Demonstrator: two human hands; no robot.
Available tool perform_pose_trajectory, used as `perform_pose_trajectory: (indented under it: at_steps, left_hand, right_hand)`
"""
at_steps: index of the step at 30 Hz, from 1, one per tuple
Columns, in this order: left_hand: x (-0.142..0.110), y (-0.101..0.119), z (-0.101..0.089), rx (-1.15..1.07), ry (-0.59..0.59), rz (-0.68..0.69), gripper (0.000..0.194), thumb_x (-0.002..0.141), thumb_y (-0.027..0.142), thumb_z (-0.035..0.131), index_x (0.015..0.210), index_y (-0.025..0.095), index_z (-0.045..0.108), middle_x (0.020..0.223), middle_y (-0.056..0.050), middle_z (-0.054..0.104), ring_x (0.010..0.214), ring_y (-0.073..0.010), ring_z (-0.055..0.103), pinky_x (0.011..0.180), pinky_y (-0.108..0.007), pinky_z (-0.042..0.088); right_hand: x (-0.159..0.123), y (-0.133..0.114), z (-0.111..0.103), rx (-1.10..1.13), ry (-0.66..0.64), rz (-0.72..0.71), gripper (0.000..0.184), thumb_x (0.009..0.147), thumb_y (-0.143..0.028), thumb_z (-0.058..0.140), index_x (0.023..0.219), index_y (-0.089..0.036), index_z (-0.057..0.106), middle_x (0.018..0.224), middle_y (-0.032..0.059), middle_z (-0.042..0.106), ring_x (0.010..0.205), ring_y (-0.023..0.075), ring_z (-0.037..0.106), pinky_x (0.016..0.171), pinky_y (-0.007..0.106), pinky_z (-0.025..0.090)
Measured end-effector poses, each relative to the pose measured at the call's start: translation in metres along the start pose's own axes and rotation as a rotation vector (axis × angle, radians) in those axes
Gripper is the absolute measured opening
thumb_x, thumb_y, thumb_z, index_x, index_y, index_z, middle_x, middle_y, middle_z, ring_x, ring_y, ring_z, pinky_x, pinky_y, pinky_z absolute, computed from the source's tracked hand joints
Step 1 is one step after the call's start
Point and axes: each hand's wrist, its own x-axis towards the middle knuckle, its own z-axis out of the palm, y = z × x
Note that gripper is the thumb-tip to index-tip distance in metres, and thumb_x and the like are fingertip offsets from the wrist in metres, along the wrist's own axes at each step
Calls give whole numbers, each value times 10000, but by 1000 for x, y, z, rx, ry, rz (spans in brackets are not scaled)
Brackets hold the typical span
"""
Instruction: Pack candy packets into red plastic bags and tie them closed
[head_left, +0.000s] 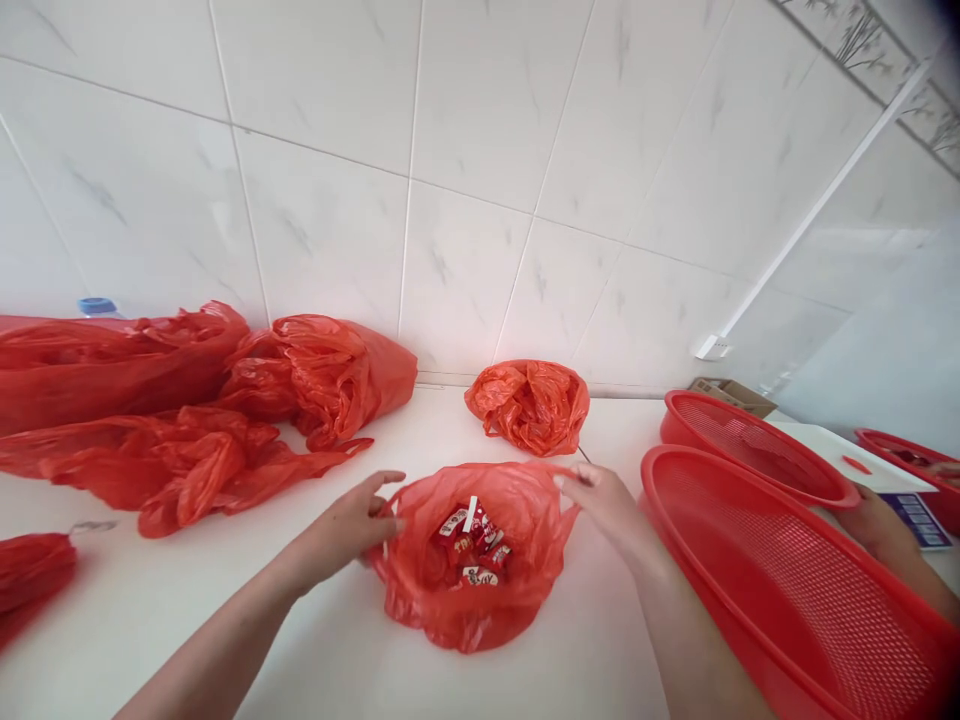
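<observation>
A red plastic bag (457, 610) sits open on the white table, with several small red-and-white wrapped packets (472, 548) inside. My left hand (358, 522) pinches the bag's left rim. My right hand (607, 502) grips the right rim, and the two hands hold the mouth of the bag stretched apart.
A tied red bag (529, 404) sits behind by the tiled wall. Crumpled red bags (187, 410) lie at the left. Two stacked red mesh baskets (757, 560) stand at the right. Another person's hand (874, 520) rests behind the near basket.
</observation>
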Motion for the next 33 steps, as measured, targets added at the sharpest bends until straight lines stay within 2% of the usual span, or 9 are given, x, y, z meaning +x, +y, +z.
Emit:
perform_pose_trajectory:
  at_steps: [6, 9, 12, 15, 18, 20, 24, 28, 33]
  left_hand:
    - [-2, 61, -11, -449, 362, 328, 539, 710, 322, 708, 1179, 195, 477, 784, 20, 631, 674, -119, 613, 656, -268, 515]
    - [-12, 86, -4, -385, 368, 426, 554, 699, 269, 706, 1203, 213, 485, 1074, -67, 652, 881, -177, 639, 751, -315, 524]
    - [-21, 97, 4, -184, 381, 490, 567, 721, 241, 647, 1258, 243, 469, 1244, -95, 594, 1039, -233, 603, 790, -347, 520]
    - [-27, 101, 6, 24, 491, 548, 467, 758, 256, 578, 1222, 247, 531, 1185, -67, 637, 1064, -244, 592, 846, -367, 496]
    - [-31, 105, 0, 377, 726, 541, 330, 777, 314, 550, 1098, 276, 619, 1069, -23, 677, 972, -243, 614, 811, -350, 482]
    - [-31, 108, -4, 543, 843, 450, 235, 777, 378, 561, 968, 272, 648, 876, -6, 686, 764, -217, 621, 635, -302, 471]
    - [-30, 111, 2, 306, 711, 366, 255, 758, 471, 601, 791, 219, 596, 527, 53, 487, 441, -107, 411, 403, -215, 316]
    - [-28, 111, 23, -27, 483, 490, 224, 745, 403, 641, 818, 204, 569, 638, 30, 550, 550, -118, 498, 507, -233, 439]
    - [-25, 105, 41, -81, 363, 545, 155, 749, 306, 639, 858, 206, 593, 784, -19, 611, 711, -156, 572, 641, -275, 488]
  right_hand:
    - [21, -55, -18, 926, 414, -171, 235, 677, -361, 723, 684, -181, 570, 654, -34, 583, 592, 101, 538, 589, 241, 434]
    - [20, -74, -14, 995, 507, -240, 178, 682, -303, 735, 765, -177, 639, 790, 7, 655, 730, 130, 607, 692, 265, 481]
    - [19, -82, -2, 983, 447, -276, 172, 736, -315, 697, 839, -189, 641, 921, 36, 682, 881, 162, 628, 801, 307, 489]
    - [22, -82, 8, 1065, 352, -248, 195, 773, -361, 661, 891, -220, 596, 909, 30, 688, 891, 176, 640, 770, 321, 504]
    - [26, -79, 13, 1214, 280, -157, 215, 778, -390, 655, 903, -245, 559, 701, -44, 623, 666, 116, 617, 632, 253, 499]
    - [27, -78, 14, 1304, 220, -124, 219, 791, -424, 634, 840, -234, 536, 532, -99, 457, 428, 50, 434, 449, 169, 388]
    - [14, -88, 19, 1223, 18, -145, 436, 842, -641, 394, 807, -227, 526, 437, -101, 287, 357, 59, 156, 341, 192, 162]
    - [-11, -105, 33, 882, -62, -218, 364, 869, -574, 420, 873, -227, 531, 441, -76, 373, 396, 76, 292, 403, 201, 238]
    - [-27, -112, 41, 715, -417, -333, 361, 918, -516, 379, 808, -201, 518, 545, -41, 461, 479, 94, 435, 475, 224, 310]
